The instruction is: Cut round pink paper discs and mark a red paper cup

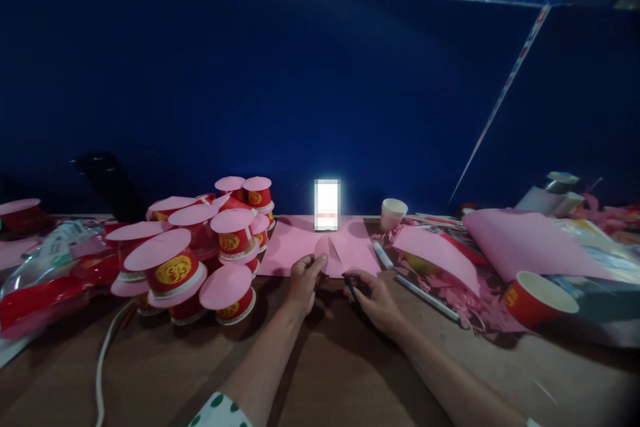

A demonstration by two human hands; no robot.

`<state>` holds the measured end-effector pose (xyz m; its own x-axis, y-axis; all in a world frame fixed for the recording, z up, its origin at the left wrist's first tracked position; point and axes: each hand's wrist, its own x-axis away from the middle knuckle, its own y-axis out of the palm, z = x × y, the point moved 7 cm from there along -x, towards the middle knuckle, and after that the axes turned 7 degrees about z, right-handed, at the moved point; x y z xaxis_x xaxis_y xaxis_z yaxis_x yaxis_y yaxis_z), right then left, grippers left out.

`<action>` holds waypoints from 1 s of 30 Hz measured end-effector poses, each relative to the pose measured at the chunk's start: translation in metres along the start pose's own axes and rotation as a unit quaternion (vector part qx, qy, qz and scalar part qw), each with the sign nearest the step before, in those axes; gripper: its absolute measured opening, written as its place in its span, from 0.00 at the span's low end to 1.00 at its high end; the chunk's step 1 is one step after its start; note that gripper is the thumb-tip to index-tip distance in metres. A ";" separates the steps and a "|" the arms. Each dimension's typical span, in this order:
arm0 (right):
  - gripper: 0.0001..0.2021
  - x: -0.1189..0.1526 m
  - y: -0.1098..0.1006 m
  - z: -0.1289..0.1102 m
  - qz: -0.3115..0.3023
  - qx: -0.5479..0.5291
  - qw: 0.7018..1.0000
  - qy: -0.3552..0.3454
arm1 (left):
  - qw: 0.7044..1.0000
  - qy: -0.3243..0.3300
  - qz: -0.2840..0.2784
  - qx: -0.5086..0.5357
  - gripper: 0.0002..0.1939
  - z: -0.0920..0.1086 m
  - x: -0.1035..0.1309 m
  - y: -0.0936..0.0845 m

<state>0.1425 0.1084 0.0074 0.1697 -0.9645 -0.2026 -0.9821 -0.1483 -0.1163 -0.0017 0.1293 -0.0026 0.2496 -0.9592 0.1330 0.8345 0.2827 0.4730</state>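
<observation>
A small piece of pink paper (pixel 325 250) is pinched between the thumb and fingers of my left hand (pixel 306 283). It overlaps a large pink sheet (pixel 283 240) lying on the table. To its right, my right hand (pixel 375 300) has its fingers wrapped round a dark, slim tool (pixel 351 290), whose tip points toward the pink sheet; its exact kind is hard to make out. Behind my hands a bright phone-like screen (pixel 327 205) stands upright at the back of the sheet.
Red cups with pink paper discs (pixel 173 267) crowd the left. On the right are a white cup (pixel 393 213), a glue-like tube (pixel 383 255), a pale rod (pixel 427 297), curved pink paper (pixel 440 257), pink scraps and a red cup (pixel 530 300). A white cable (pixel 103 367) crosses the table (pixel 330 380).
</observation>
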 end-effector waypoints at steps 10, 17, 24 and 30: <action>0.15 0.000 0.002 -0.005 0.000 -0.021 1.000 0.009 | 1.000 -0.007 0.004 -0.004 0.15 0.000 0.001 0.000; 0.14 0.002 0.003 -0.007 -0.010 -0.016 1.000 0.009 | 1.000 0.006 -0.003 -0.013 0.16 -0.002 -0.001 -0.001; 0.13 0.004 0.005 -0.010 -0.030 -0.021 0.999 0.010 | 1.000 0.016 0.006 -0.020 0.15 -0.002 -0.002 -0.002; 0.12 0.003 0.005 -0.007 -0.036 -0.022 0.999 0.003 | 1.000 0.011 0.005 -0.016 0.15 -0.003 -0.001 -0.002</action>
<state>0.1375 0.1029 0.0125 0.2392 -0.9524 -0.1890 -0.9702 -0.2264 -0.0869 -0.0018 0.1297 -0.0061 0.2686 -0.9559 0.1191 0.8473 0.2932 0.4429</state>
